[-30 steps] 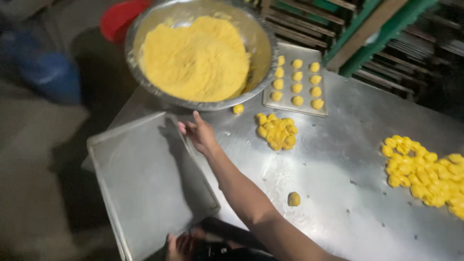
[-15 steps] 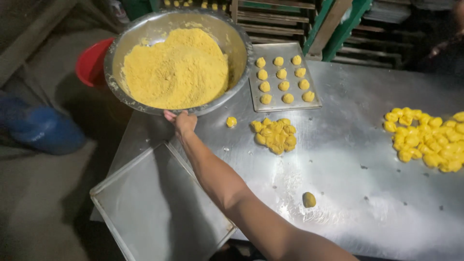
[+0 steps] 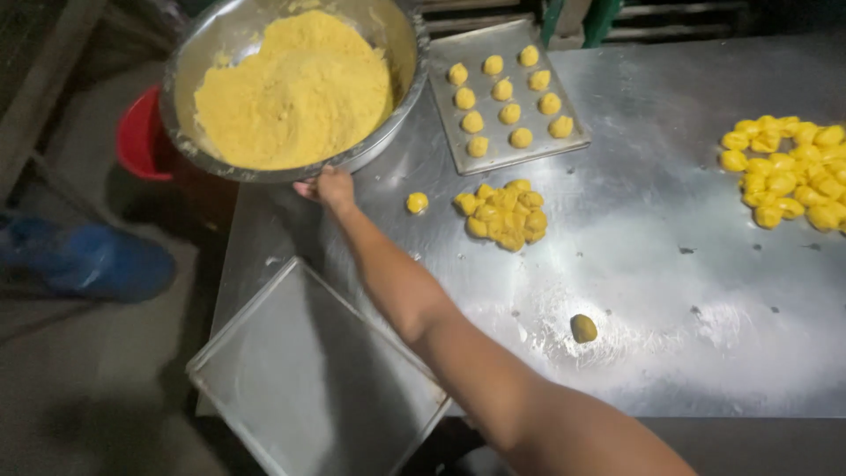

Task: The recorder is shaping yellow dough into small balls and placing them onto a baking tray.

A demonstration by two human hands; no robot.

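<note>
Steel covers the whole table [image 3: 670,264], dusted white with flour near its front edge. One hand [image 3: 324,187] reaches out to the near rim of the big bowl [image 3: 220,53]; which arm it is I judge to be the right, and its fingers curl on or under the rim, though whether they truly grip it I cannot tell. The other hand is out of sight. The bowl sits at the table's far left corner, heaped with yellow crumb [image 3: 295,88], within easy reach for scooping. Just beside it lies a small tray [image 3: 458,159] with dough balls [image 3: 507,97] set in rows, spaced so they do not touch. A loose pile [image 3: 504,213] lies near the tray, a larger pile [image 3: 789,172] sits well apart at the right, and single balls [image 3: 583,328] lie between. A bare tray [image 3: 308,379] overhangs the near corner. A red tub [image 3: 141,141] stands below the bowl.
</note>
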